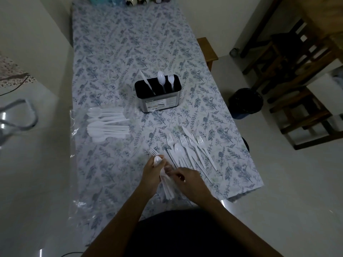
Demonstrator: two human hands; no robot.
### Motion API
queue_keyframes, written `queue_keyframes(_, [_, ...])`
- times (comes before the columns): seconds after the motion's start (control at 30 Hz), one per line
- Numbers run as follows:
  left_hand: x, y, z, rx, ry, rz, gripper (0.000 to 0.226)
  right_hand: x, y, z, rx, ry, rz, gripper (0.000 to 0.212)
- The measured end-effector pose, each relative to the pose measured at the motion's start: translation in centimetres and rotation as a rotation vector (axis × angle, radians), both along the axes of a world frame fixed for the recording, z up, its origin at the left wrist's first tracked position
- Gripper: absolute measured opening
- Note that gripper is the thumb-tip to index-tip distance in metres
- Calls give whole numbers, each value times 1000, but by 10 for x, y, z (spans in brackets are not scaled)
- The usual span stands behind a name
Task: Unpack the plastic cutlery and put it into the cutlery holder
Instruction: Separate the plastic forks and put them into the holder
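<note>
On the floral-clothed bench, mid-sorting: left hand gripping a cutlery bundle, right hand pinching it; next, probably carrying pieces to the cutlery holder.

Pretty dim and bluish overall, kinda underexposed. The white cutlery pile at center left looks soft and slightly blown out. Glare spots on the glossy floor at bottom left and lower right. Wide-angle lens bends the edges, and the grey handle at far left is blurred.
</note>
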State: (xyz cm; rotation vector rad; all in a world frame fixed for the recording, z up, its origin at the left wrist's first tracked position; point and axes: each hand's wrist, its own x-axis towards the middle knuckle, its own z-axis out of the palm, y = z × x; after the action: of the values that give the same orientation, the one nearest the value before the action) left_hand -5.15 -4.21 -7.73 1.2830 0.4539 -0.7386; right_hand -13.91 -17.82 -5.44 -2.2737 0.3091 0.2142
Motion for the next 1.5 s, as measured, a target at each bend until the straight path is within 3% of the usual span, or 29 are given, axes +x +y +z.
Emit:
queue_keyframes(0.07, [-1, 3, -1, 20, -29, -4, 9, 5, -14, -10, -124, 35, -115, 23])
queue_keyframes(0.17, [2, 7, 7, 23, 24, 55, 23, 14, -30, -22, -335, 121, -147, 20])
queue_keyframes(0.33, [7, 7, 20, -30, 183, 105, 41, 23, -32, -22, -401, 185, -121, 24])
queue_keyframes(0.6, [3, 13, 8, -38, 66, 48, 13, 22, -22, -18, -492, 222, -130, 25])
queue_keyframes(0.8, [2, 14, 11, -92, 27, 1, 23, 20, -17, -8, -268, 174, -166, 18])
queue_keyframes(0.9, [4, 11, 12, -30, 31, -33, 38, 13, -5, -2, 23, 191, 4, 25])
queue_keyframes(0.97, [3, 10, 7, -74, 100, 8, 50, 9, 0, 1, 89, 235, 83, 37])
queue_keyframes(1.03, [2, 10, 2, -83, 126, 19, 30, 10, -5, 0, 93, 216, 52, 46])
queue_keyframes(1.1, [3, 13, 2, 17, 115, 8, 15, 12, -19, -4, -31, 147, -45, 37])
queue_keyframes(1.17, [4, 16, 1, 70, 129, 62, 12, 11, -39, -12, -309, 62, -130, 23])
queue_keyframes(1.23, [7, 19, 1, 43, 150, 116, 17, 9, -55, -21, -482, 55, -186, 30])
queue_keyframes(1.37, [7, 26, 1, 39, 129, 133, 23, 11, -57, -35, -634, 84, -28, 25])
queue_keyframes(1.5, [7, 32, 11, 124, 45, 84, 24, 11, -35, -27, -636, 25, 14, 19])
